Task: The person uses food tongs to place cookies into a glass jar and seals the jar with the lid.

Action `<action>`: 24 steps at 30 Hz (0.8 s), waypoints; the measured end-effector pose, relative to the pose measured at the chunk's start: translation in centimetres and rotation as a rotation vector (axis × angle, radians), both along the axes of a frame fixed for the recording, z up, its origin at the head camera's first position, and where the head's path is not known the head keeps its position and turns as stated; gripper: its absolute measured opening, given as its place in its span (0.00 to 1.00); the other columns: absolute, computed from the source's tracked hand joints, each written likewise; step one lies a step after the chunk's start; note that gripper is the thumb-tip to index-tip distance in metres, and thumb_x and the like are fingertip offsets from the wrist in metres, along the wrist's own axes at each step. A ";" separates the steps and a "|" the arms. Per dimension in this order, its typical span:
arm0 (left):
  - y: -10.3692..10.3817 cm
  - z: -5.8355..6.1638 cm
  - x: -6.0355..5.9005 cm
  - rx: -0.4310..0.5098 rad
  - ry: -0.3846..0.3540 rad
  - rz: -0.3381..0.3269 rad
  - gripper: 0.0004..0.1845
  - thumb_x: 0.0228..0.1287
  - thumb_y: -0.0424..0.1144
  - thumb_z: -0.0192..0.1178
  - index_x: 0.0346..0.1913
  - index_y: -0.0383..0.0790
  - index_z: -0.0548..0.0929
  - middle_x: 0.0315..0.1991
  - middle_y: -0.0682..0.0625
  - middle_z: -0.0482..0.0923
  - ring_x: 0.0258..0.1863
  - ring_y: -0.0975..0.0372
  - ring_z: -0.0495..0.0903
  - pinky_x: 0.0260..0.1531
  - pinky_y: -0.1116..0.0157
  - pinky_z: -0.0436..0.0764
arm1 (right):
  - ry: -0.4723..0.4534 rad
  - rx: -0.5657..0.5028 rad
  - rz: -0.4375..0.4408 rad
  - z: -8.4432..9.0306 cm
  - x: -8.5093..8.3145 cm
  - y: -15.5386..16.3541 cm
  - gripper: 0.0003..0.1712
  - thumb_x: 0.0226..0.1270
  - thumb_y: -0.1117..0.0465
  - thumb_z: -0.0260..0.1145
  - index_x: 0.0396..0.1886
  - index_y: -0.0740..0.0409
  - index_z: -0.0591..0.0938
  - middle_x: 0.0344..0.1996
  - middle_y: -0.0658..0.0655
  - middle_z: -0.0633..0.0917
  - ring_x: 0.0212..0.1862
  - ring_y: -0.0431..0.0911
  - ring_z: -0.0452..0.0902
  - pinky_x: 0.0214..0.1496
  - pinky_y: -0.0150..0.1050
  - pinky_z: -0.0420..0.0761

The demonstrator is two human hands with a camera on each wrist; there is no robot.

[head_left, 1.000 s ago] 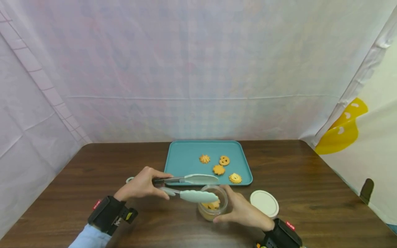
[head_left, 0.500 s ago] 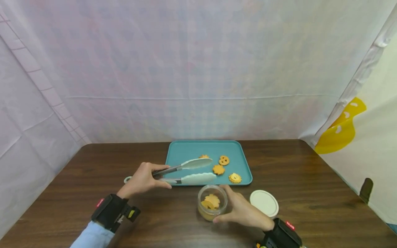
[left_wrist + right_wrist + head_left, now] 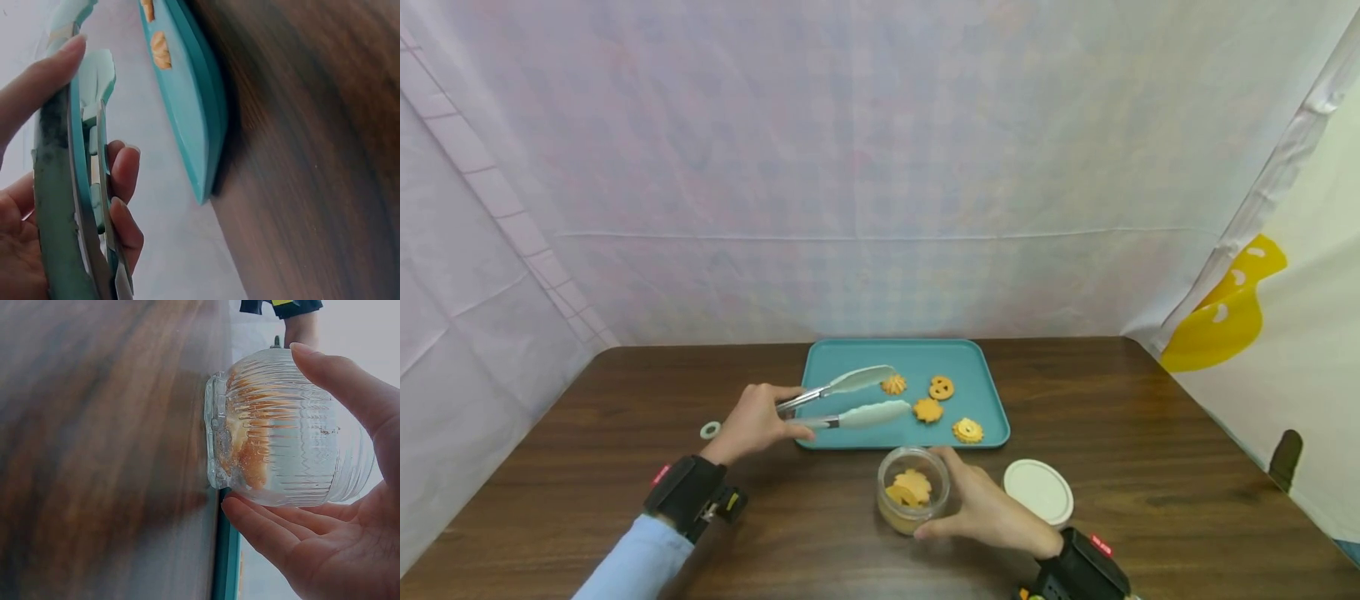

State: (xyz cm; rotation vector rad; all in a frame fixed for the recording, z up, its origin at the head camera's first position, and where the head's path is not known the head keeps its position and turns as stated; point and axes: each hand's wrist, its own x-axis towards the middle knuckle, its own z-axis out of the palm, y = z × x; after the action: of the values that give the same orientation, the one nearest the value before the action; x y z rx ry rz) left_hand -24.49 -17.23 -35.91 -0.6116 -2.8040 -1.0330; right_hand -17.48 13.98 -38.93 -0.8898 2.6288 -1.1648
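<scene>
My left hand [image 3: 758,423] holds a pair of tongs [image 3: 872,414] with pale mint tips, thumb on one arm and fingers on the other. The tongs' tips are spread apart over the teal tray [image 3: 827,358], with nothing between them. One tip overlaps a swirled cookie [image 3: 893,384]; the other ends beside a flower-shaped cookie [image 3: 928,410]. My right hand [image 3: 973,504] grips a ribbed clear glass jar [image 3: 281,431], thumb on one side and fingers on the other. The jar stands upright on the table, lidless, with cookies [image 3: 912,487] inside.
On the tray also lie a cookie with holes [image 3: 942,387] and a round scalloped cookie [image 3: 967,431]. A white lid [image 3: 1039,492] lies on the brown wooden table [image 3: 1150,450], right of the jar. A white curtain [image 3: 850,167] hangs behind the table.
My left hand has moved the tongs from over the jar, away and slightly left, to above the tray. The cookies in the jar now show. My right hand and the jar stay put.
</scene>
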 end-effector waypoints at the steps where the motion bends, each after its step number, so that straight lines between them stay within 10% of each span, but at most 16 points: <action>1: 0.1 -0.1 -0.2 -0.009 0.002 0.014 0.34 0.35 0.43 0.73 0.50 0.30 0.77 0.11 0.53 0.68 0.12 0.67 0.59 0.12 0.71 0.58 | -0.003 0.000 0.001 0.0 0.0 0.0 0.46 0.42 0.41 0.70 0.59 0.53 0.61 0.51 0.48 0.74 0.52 0.44 0.71 0.51 0.40 0.71; 10: 0.8 -0.7 -1.6 -0.086 -0.021 0.077 0.37 0.35 0.45 0.74 0.51 0.29 0.76 0.08 0.53 0.66 0.11 0.66 0.60 0.14 0.70 0.60 | 0.033 -0.004 -0.003 -0.1 0.0 0.0 0.46 0.41 0.40 0.70 0.58 0.53 0.63 0.50 0.48 0.75 0.51 0.43 0.72 0.49 0.40 0.72; 24: 1.8 -1.2 -3.2 -0.166 -0.006 0.148 0.39 0.31 0.48 0.75 0.50 0.29 0.78 0.41 0.37 0.80 0.30 0.58 0.74 0.31 0.63 0.73 | 0.032 -0.004 -0.001 0.1 0.0 -0.1 0.45 0.41 0.42 0.71 0.58 0.53 0.63 0.49 0.48 0.76 0.50 0.43 0.72 0.50 0.40 0.72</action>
State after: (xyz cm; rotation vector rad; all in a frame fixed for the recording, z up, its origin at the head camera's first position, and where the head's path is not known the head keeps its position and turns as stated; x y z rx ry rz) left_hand -27.70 -15.40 -37.12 -0.4081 -2.9085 -0.7840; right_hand -17.52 13.92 -38.87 -0.9156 2.6528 -1.1654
